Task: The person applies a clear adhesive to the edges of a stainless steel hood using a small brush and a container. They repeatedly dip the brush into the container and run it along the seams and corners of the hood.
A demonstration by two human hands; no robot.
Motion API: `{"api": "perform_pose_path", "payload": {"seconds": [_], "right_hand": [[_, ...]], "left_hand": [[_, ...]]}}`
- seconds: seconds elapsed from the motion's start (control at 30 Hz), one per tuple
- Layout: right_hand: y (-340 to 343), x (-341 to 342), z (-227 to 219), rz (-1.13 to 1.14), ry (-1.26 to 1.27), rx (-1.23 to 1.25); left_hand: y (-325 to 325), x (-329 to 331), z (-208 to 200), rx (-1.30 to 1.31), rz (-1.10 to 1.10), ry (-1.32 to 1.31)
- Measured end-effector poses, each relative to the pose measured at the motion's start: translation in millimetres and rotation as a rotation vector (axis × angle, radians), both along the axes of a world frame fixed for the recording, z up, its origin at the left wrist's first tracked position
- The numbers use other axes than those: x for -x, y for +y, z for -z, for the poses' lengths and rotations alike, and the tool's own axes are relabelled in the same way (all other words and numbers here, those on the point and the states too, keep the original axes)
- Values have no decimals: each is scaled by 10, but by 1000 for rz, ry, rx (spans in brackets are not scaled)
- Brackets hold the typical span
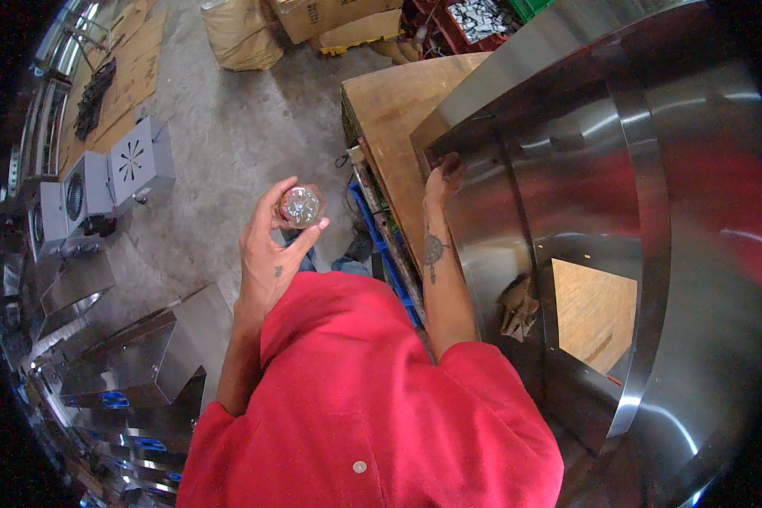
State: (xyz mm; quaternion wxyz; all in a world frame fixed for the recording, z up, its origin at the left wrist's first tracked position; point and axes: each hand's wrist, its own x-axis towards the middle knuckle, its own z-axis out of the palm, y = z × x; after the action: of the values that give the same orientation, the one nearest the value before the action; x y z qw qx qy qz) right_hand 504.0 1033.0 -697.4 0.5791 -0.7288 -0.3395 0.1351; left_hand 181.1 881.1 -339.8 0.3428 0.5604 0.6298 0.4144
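My left hand (271, 241) is raised over the floor, its thumb and fingers wrapped round a clear plastic bottle (301, 207). The bottle's ribbed round end faces up at me. My right hand (446, 173) reaches into the near corner of a large stainless steel housing (559, 161), close against its inner wall. Its fingers look curled and lie in shadow; whatever they hold, if anything, is hidden. Inside the housing, a crumpled brown paper piece (517, 306) lies beside a square opening, through which a wooden board (597, 313) shows.
The housing rests on a wooden tabletop (389, 97), with a blue crate (389, 254) below. Grey fan boxes (144, 161) and bent steel panels (135, 356) stand at the left. At the back are a brown sack (241, 34), a cardboard box (322, 17) and a red crate (483, 21) of small metal parts.
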Motion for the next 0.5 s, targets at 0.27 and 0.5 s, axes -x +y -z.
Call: {"api": "perform_pose_path", "payload": {"seconds": [0.27, 0.5], "right_hand": [[-3, 74, -164, 31, -112, 24], [63, -45, 158, 80, -123, -46]], "left_hand": [[-24, 13, 32, -25, 11, -17], [-5, 9, -42, -6, 30, -16]]}}
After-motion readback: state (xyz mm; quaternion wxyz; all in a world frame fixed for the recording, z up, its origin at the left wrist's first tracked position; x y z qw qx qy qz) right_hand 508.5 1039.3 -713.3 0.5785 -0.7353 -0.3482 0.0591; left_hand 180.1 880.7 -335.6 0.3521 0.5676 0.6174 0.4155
